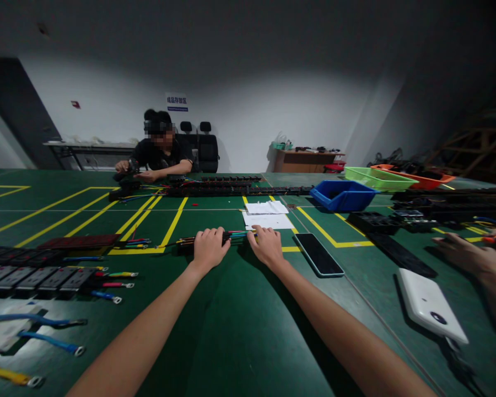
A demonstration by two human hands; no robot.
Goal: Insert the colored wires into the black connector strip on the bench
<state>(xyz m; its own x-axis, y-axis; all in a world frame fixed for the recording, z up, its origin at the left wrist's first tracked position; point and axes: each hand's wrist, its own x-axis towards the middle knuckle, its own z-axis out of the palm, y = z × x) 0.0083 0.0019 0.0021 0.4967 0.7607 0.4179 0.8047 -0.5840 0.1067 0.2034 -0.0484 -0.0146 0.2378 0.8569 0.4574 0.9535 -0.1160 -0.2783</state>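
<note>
And there on the back wall, the one line that reads clearly: a sign (177, 101) with 成品存放区, finished goods storage area, over a dark strip whose smaller writing is too fine to make out. A little red plate (75, 104) sits further left, its marking unreadable. No luck with the phone (319, 255) either: dark screen up, pale edge, no brand to be read.

Down to the surface now, a broad green table (215, 336), marked out in yellow lines (174, 223). Centre stage, a bundle of coloured wires (237, 235) lying across the table just this side of the white papers (268, 221). The left hand (210, 249) is palm down, fingers curled and closed around the bundle; the right hand (267, 245) has its fingertips at the other end, though whether they pinch or merely touch, I can't tell.

Out left, a row of black sockets (37, 281) with lugged wire ends. Over on the right, a white device (432, 306) with a cord, a blue bin (343, 197), and green and orange baskets (380, 179). A co-worker's hand (471, 253) reaches in at the edge. Across the table, another person (161, 149) bends over dark parts, black seats (208, 151) behind, a brown desk (308, 161) against the pale, dimly lit wall.
</note>
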